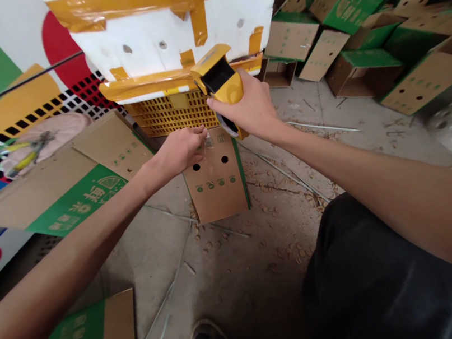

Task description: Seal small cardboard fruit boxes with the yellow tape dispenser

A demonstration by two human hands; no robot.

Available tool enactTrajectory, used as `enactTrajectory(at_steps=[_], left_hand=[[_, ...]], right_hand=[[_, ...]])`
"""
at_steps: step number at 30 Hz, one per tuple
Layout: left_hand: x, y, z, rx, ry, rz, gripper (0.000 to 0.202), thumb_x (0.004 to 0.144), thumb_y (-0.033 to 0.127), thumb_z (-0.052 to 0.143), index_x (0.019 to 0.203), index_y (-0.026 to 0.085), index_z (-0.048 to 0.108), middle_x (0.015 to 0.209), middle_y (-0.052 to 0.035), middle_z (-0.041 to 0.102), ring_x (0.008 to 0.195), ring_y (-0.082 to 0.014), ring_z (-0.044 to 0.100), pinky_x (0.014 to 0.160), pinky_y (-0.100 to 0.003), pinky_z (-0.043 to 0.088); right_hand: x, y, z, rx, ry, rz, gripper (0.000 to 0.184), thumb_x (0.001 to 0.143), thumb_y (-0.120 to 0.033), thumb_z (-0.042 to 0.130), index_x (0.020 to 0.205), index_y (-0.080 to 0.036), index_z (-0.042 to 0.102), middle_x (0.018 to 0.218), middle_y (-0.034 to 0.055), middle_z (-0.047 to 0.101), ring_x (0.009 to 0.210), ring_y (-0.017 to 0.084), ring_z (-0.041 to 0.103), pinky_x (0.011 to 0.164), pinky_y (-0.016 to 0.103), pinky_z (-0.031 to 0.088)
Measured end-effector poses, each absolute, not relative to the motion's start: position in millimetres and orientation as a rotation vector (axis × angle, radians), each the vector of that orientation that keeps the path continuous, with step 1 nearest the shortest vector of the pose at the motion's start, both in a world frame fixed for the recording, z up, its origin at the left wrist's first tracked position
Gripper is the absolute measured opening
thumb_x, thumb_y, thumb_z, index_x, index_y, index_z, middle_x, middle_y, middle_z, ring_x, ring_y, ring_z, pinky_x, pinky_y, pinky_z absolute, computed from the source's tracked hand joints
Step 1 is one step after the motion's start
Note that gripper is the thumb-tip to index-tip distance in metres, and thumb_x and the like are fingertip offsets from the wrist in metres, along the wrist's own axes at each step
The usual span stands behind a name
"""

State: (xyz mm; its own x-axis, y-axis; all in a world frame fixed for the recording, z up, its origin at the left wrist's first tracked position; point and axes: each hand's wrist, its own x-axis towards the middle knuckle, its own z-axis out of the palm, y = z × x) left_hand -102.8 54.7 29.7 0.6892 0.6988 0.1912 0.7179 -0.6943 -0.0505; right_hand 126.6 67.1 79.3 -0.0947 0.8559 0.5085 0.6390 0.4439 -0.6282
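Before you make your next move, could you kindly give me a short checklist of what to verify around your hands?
Right hand on the yellow tape dispenser: ok, wrapped around the handle.
Left hand on the cardboard panel: ok, fingertips at its upper edge.
Tape under those fingertips: cannot tell, too small to see.
Amber tape on the white foam box: ok, bands run across it.
Yellow plastic crate below the box: ok, upright.
Concrete floor underfoot: not ok, littered with chips and wire strands.
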Motion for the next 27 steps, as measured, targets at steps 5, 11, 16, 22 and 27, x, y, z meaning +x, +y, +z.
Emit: enactTrajectory(at_steps=[5, 11, 16, 22, 27], left_hand=[[-94.7, 44.5, 16.4, -2.700, -1.183, -0.241, 0.090, 0.084, 0.039, 0.078, 0.157, 0.004, 0.037, 0.154, -0.0289, 0.049, 0.144, -0.0436, 0.049, 0.117, -0.054, 0.047], [-94.7, 45.0, -1.6, -2.742, -1.137, -0.245, 0.131, 0.076, 0.060, 0.084, 0.164, -0.005, 0.011, 0.167, -0.0385, 0.025, 0.156, -0.0547, 0.024, 0.129, -0.064, 0.022], [-92.5, 41.2, -8.5, -2.721, -1.210, -0.239, 0.143, 0.072, 0.069, 0.083, 0.163, -0.009, 0.004, 0.170, -0.0410, 0.012, 0.159, -0.0565, 0.012, 0.132, -0.064, 0.010], [-88.6, 35.1, -15.9, -2.691, -1.251, -0.376, 0.140, 0.071, 0.074, 0.081, 0.164, -0.001, 0.008, 0.173, -0.0354, 0.013, 0.162, -0.0505, 0.008, 0.133, -0.061, 0.008], [-88.2, 36.4, -8.4, -2.639, -1.384, -0.552, 0.121, 0.065, 0.063, 0.089, 0.157, 0.013, 0.030, 0.158, -0.0263, 0.045, 0.146, -0.0460, 0.043, 0.122, -0.058, 0.036]], right_hand=[[125.9, 69.8, 75.9, -1.251, -1.818, 0.342, 0.047, 0.082, -0.054, 0.077, 0.116, -0.026, 0.061, 0.118, 0.0103, 0.073, 0.125, 0.037, 0.065, 0.108, 0.054, 0.050], [125.6, 73.8, 70.9, -1.257, -1.843, 0.321, 0.047, 0.082, -0.056, 0.076, 0.116, -0.026, 0.061, 0.115, 0.0101, 0.073, 0.122, 0.037, 0.066, 0.109, 0.056, 0.050], [124.7, 70.3, 73.3, -1.266, -1.847, 0.346, 0.047, 0.080, -0.054, 0.078, 0.114, -0.026, 0.061, 0.117, 0.0107, 0.073, 0.125, 0.038, 0.064, 0.111, 0.056, 0.049], [125.5, 69.5, 73.3, -1.270, -1.850, 0.369, 0.045, 0.081, -0.056, 0.078, 0.110, -0.027, 0.061, 0.115, 0.0105, 0.072, 0.124, 0.039, 0.064, 0.109, 0.057, 0.050], [127.2, 69.7, 73.1, -1.246, -1.856, 0.369, 0.044, 0.081, -0.056, 0.078, 0.109, -0.026, 0.062, 0.112, 0.0099, 0.072, 0.119, 0.036, 0.066, 0.108, 0.055, 0.051]])
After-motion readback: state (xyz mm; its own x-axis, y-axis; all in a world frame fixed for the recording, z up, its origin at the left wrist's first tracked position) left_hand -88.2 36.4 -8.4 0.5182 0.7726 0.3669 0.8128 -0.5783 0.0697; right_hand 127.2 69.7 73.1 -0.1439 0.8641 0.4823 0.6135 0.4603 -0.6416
